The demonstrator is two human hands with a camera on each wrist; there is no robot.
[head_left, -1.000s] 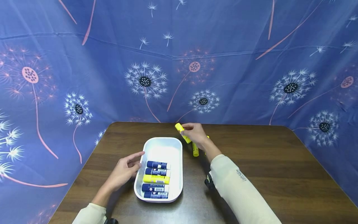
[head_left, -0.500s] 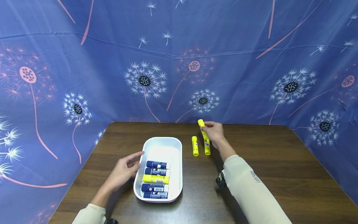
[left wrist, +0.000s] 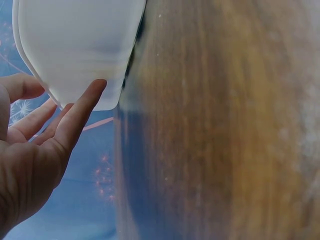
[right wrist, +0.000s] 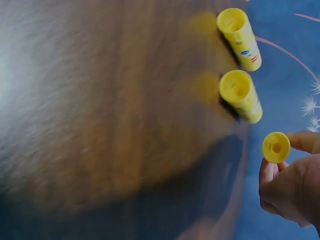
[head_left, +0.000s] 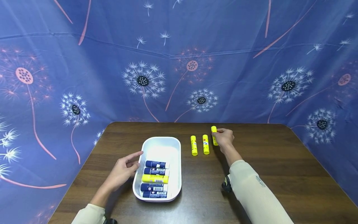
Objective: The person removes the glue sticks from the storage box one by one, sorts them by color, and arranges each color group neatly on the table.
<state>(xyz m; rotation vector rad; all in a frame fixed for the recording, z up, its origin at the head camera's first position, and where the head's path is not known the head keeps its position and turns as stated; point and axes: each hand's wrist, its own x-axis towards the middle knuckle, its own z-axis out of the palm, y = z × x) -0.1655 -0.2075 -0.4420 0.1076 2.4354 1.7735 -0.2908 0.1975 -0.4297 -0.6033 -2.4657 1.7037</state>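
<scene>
My right hand pinches a yellow glue stick between thumb and fingers, towards the back of the table. In the right wrist view its round yellow end faces the camera. Two more yellow glue sticks, one at the left and one in the middle, lie side by side to the left of that hand. A white tray holds several dark blue glue sticks and one yellow glue stick. With fingers extended, my left hand touches the tray's left side.
Everything stands on a dark brown wooden table. Behind it hangs a blue cloth with dandelion prints, close to the table's back edge.
The right hand has carried its glue stick rightwards, past the other two yellow ones, then lowered it beside them. The left hand and tray have stayed in place.
</scene>
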